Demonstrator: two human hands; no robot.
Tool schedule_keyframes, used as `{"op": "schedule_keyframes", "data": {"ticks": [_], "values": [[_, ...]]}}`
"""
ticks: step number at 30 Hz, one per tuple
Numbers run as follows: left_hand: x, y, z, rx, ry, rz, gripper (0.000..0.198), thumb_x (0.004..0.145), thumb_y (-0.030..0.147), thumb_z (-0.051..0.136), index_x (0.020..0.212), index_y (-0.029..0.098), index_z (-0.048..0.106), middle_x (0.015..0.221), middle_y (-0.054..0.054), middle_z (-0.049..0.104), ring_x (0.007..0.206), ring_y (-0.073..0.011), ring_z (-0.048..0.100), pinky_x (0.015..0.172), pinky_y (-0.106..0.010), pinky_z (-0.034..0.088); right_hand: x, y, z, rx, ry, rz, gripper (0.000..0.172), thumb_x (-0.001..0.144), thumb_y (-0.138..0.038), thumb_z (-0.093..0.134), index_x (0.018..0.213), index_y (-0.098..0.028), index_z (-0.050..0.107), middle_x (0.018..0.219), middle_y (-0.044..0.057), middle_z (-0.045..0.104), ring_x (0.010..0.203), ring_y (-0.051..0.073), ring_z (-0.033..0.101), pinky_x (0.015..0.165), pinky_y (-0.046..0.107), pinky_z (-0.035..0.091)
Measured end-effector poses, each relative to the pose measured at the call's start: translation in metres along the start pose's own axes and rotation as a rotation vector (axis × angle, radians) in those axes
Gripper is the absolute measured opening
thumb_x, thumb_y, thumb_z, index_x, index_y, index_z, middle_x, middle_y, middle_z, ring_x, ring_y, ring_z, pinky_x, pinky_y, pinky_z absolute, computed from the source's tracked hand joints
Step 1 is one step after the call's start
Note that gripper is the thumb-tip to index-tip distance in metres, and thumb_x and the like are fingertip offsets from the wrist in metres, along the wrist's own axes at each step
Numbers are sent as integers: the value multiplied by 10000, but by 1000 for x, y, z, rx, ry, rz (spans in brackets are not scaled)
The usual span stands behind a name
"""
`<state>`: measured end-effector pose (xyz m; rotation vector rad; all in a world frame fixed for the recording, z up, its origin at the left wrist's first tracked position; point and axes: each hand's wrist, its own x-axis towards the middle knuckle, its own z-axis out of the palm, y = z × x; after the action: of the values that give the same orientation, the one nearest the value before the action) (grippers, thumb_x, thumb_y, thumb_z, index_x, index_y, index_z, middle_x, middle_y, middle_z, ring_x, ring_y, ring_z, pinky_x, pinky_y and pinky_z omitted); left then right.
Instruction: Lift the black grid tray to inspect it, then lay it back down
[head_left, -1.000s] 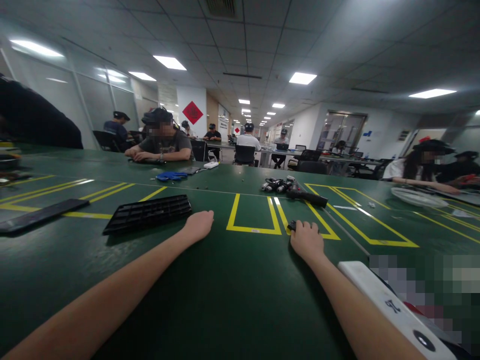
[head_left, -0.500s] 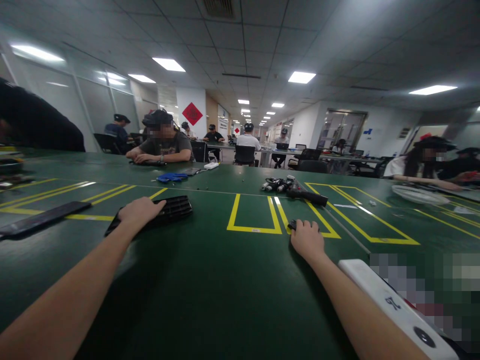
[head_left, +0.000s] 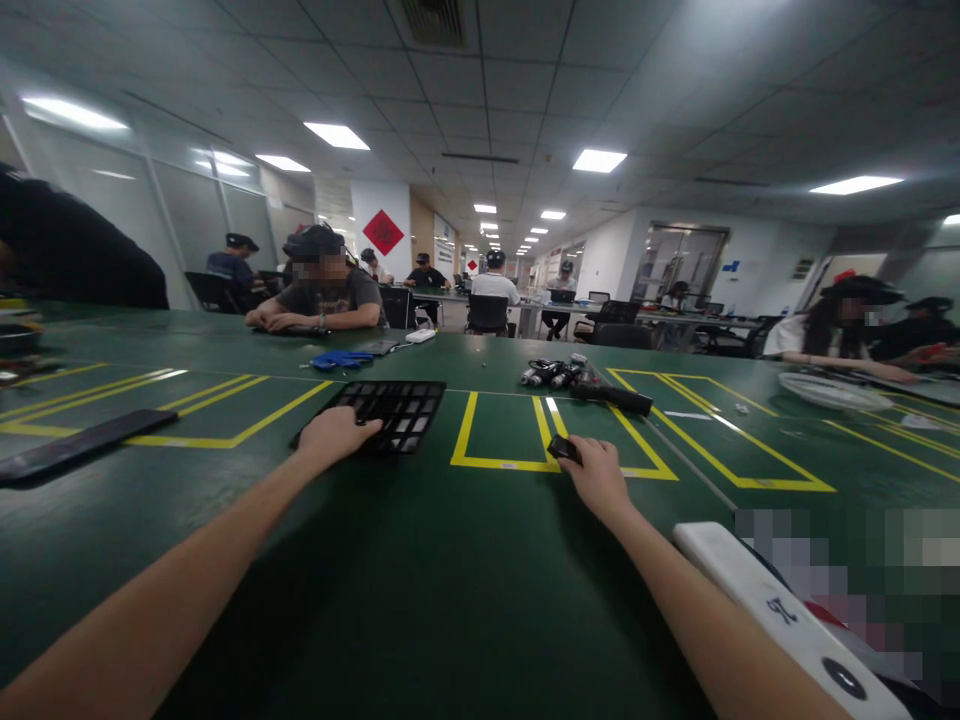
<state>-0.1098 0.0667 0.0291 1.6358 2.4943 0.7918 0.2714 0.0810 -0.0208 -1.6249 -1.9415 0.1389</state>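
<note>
My left hand (head_left: 334, 437) grips the near left side of a black tray (head_left: 411, 418) divided into many small compartments. The tray is tilted, with its grid side partly turned toward me. Closed round a small black block-like piece (head_left: 564, 449), my right hand (head_left: 602, 478) is over the lower edge of a yellow tape outline (head_left: 517, 465). The piece's exact kind cannot be made out, as the fingers cover part of it. A gap of green table lies between the tray and the right hand.
Beyond my right hand are a heap of dark cables (head_left: 551, 374) and a black rod-like handle (head_left: 615, 398). A long dark flat bar (head_left: 82, 448) lies left, blue gloves (head_left: 341, 358) farther back. A white device (head_left: 780, 600) is beside my right forearm. People sit around the table.
My left hand has moved right with the tray, whose grid now faces me more. My right hand has shifted slightly left, and more of the small black piece shows.
</note>
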Motion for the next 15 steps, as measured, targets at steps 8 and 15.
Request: {"op": "schedule_keyframes", "data": {"ticks": [8,15], "values": [[-84,87,52,-202,-91,514,346,756,489,422,818,160,513,654,-7,522,580,-142,472,509,-241,307,-14,-38,19,890,-293,-258,364,707,-280,590,1059,-187,574,1026,44,626,983,211,551,876,377,424],[-110,88,70,-328,-169,588,314,755,452,446,860,157,479,654,13,440,587,-131,417,529,-241,306,-22,-44,15,857,-232,-383,336,694,-282,613,1020,-199,605,1066,45,613,1011,228,538,905,398,412]]}}
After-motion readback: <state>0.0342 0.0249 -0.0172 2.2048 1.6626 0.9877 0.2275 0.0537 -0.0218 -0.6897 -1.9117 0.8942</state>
